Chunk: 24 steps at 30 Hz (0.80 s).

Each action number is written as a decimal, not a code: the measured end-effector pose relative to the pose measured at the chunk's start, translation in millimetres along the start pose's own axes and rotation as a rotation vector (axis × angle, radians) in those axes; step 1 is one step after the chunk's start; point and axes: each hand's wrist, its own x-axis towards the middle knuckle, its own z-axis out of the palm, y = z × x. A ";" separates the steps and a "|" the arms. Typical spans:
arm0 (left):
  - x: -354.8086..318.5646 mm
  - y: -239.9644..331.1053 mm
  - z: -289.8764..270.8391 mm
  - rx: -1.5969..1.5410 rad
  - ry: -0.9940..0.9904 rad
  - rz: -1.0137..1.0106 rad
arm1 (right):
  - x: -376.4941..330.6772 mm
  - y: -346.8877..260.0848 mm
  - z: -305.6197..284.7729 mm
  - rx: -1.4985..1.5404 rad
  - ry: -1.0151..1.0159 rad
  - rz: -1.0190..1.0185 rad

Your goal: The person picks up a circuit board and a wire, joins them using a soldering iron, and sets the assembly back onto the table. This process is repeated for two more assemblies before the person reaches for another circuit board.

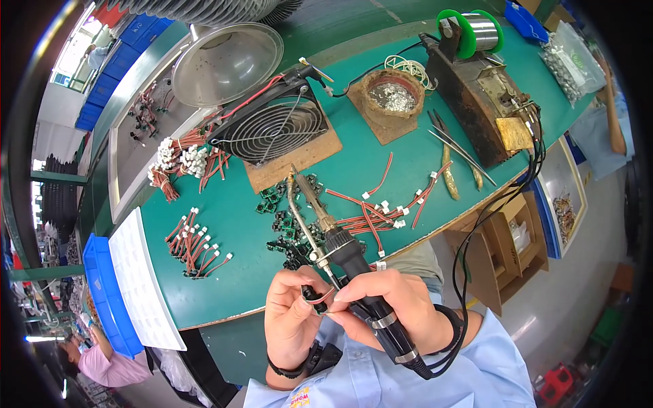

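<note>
My left hand [287,319] pinches a small black part [313,298] with short red-and-dark wires between thumb and fingers. In my right hand [405,306] is a soldering iron [348,255] with a black handle and a thin metal feed tube alongside. Its tip points away from me, toward the fan. The right thumb and fingertips also meet at the wires beside the black part; how they grip these is partly hidden. Under the iron lies a pile of small green-and-black circuit parts [289,224]. Wire leads with white connectors [371,214] lie to its right.
A fan [275,129] stands beyond the pile, with bundled leads [180,160] to its left. Farther right are a round pot of metal scraps [393,95], tweezers [464,158], pliers [447,163] and a solder feeder [476,88]. Black cables [476,231] hang over the front edge.
</note>
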 end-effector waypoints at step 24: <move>3.2 -3.8 0.2 -0.008 0.010 -0.090 | 2.5 2.7 -7.9 0.030 -0.050 0.018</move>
